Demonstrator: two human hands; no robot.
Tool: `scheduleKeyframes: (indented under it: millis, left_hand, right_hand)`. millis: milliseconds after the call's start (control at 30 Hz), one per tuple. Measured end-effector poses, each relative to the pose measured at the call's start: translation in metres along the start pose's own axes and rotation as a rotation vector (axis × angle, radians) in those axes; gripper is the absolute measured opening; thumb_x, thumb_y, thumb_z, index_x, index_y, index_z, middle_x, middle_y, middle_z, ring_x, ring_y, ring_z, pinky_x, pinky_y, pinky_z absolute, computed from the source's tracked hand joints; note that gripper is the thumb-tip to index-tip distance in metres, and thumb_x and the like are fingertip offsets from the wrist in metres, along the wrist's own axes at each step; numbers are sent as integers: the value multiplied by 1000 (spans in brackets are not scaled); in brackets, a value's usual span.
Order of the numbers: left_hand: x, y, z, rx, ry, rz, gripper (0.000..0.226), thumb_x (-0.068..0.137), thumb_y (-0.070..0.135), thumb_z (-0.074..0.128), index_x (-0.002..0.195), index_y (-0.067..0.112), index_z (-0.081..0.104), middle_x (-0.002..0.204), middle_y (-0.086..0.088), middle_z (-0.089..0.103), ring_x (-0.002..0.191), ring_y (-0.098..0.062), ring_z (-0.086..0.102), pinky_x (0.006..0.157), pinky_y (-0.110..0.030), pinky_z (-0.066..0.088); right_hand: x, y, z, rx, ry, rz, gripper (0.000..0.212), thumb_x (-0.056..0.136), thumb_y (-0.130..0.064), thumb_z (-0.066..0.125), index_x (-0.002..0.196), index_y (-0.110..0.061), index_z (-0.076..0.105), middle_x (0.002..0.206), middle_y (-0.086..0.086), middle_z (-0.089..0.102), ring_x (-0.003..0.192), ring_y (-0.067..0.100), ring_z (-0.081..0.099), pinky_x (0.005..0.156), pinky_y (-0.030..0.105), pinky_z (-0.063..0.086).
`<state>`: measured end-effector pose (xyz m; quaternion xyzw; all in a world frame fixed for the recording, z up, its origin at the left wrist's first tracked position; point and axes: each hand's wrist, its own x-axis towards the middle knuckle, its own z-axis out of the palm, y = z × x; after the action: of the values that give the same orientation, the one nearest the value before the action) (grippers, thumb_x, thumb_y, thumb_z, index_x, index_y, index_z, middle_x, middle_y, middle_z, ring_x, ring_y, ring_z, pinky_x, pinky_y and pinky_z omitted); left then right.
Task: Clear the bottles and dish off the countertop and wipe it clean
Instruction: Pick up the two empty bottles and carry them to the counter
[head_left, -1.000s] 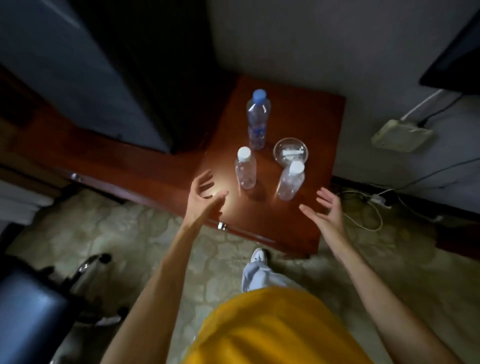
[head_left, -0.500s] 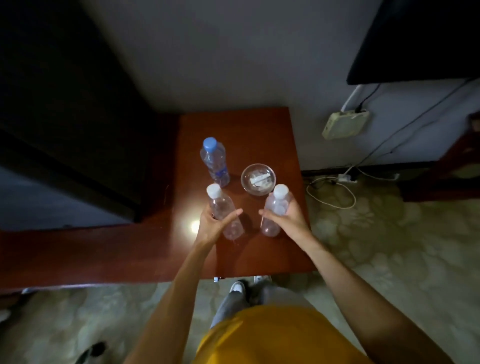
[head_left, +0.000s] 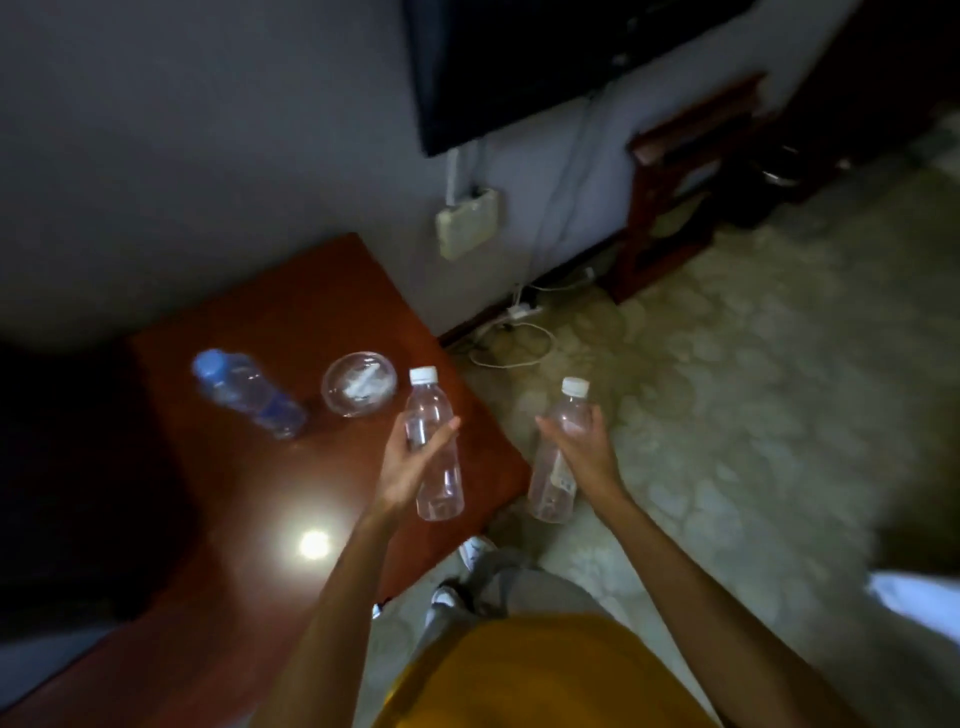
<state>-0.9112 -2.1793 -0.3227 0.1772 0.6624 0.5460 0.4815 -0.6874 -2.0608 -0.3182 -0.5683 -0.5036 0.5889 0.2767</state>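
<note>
1. Left hand (head_left: 410, 462): forearm enters from the lower centre of the frame and angles up; palm turned right, thumb across the front of the bottle, fingers wrapped behind. Closed around the body of a clear white-capped bottle (head_left: 434, 452), roughly upright, cap tilted slightly left, held over the right edge of the countertop (head_left: 249, 499).
2. Right hand (head_left: 582, 447): forearm enters from the lower right and runs up-left; fingers curled around the upper body of a second clear white-capped bottle (head_left: 556, 457), thumb on its left side. Grip closed on it. This bottle hangs over the patterned floor (head_left: 753, 389), right of the countertop and clear of it.
3. The two held bottles are near each other, not touching.
4. On the countertop, centre-left of frame: blue-capped bottle (head_left: 249, 389), motion-blurred, standing with its cap towards the upper left.
5. Just to its right: clear glass dish (head_left: 359, 383) with something pale inside; contents too blurred to identify.
6. Bright light reflection on the wood, lower centre-left
</note>
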Motion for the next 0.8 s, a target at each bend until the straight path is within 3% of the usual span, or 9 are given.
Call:
scheduleKeyframes:
  millis: [100, 233, 333, 400, 500, 667, 800]
  left_hand:
    - [6, -1, 56, 19, -156, -16, 63, 79, 46, 88, 129, 18, 62, 116, -14, 75, 103, -33, 75, 82, -40, 63]
    - [-1, -7, 138, 54, -389, -126, 52, 87, 45, 81, 129, 22, 61, 117, -4, 75, 105, -24, 75, 85, -40, 63]
    - [9, -23, 193, 196, -485, -111, 64, 75, 49, 89, 124, 14, 67, 112, -11, 75, 104, -34, 74, 79, -35, 62]
    - [14, -30, 234, 320, -564, -127, 64, 75, 48, 88, 122, 9, 68, 109, -12, 75, 101, -34, 73, 71, -25, 60]
    - [17, -38, 293, 410, -682, -142, 38, 90, 29, 79, 121, 13, 65, 109, -6, 74, 94, -17, 74, 70, -20, 60]
    - [47, -36, 412, 511, -735, -97, 38, 90, 34, 78, 122, 19, 65, 112, -4, 75, 100, -20, 75, 75, -25, 62]
    - [71, -14, 512, 557, -801, -24, 36, 92, 38, 76, 122, 23, 65, 111, -3, 76, 99, -22, 75, 83, -38, 60]
  right_hand:
    - [-28, 25, -65, 35, 169, 32, 59, 76, -43, 87, 122, -23, 57, 110, -2, 73, 96, 12, 74, 74, 21, 57]
    - [-54, 64, -145, 36, 435, 115, 58, 74, -55, 86, 121, -34, 58, 112, -10, 72, 104, 12, 71, 92, 39, 59]
    - [-65, 88, -191, 57, 564, 171, 63, 71, -61, 86, 122, -36, 58, 115, -7, 72, 105, 17, 71, 94, 45, 60]
    - [-68, 99, -215, 65, 608, 198, 62, 75, -58, 85, 124, -33, 56, 115, -5, 71, 103, 18, 71, 93, 44, 60]
    - [-59, 111, -252, 110, 648, 224, 61, 78, -54, 84, 126, -31, 55, 116, -6, 70, 104, 16, 71, 88, 35, 59]
    - [-9, 120, -341, 171, 682, 216, 67, 73, -63, 82, 124, -30, 55, 115, -7, 68, 104, 16, 70, 92, 44, 60]
    - [31, 102, -420, 222, 750, 187, 86, 62, -76, 80, 129, -28, 55, 117, -7, 69, 103, 15, 71, 91, 44, 60]
